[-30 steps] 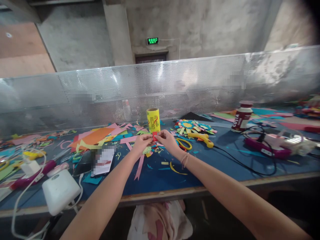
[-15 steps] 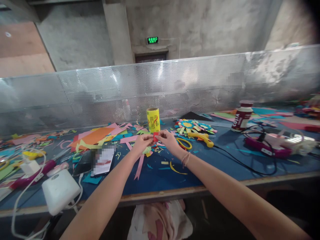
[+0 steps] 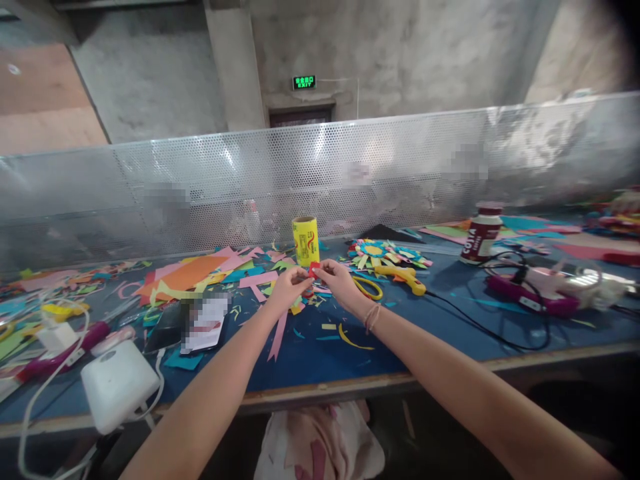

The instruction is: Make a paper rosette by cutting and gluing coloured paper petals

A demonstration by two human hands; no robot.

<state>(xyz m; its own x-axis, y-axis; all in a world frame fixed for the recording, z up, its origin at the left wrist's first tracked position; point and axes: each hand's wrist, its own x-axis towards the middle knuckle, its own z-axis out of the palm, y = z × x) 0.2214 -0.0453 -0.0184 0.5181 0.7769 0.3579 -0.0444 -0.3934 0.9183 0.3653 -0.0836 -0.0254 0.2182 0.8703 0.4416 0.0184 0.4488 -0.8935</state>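
Observation:
A small red paper piece (image 3: 314, 267) is between my two hands, above the blue tabletop and just in front of a yellow cardboard tube (image 3: 306, 241). My right hand (image 3: 339, 285) pinches it between thumb and fingertips. On its other side, my left hand (image 3: 291, 287) has its fingers closed at the piece's lower left edge; part of the grip is hidden. Below the hands lie small paper scraps and a pink paper strip (image 3: 278, 335). Yellow-handled scissors (image 3: 371, 289) lie beside my right hand, partly covered by it.
A yellow glue gun (image 3: 407, 277) with a black cord lies right of the scissors, near paper flowers (image 3: 375, 251). Farther right stand a brown bottle (image 3: 481, 233) and a purple power strip (image 3: 533, 297). At left are a phone (image 3: 206, 323), a white adapter (image 3: 119, 385) and orange paper (image 3: 187, 277).
The red piece has tilted and shifted slightly right, toward my right fingertips. My left fingertips have slid a little lower on it. The rest of the table is the same.

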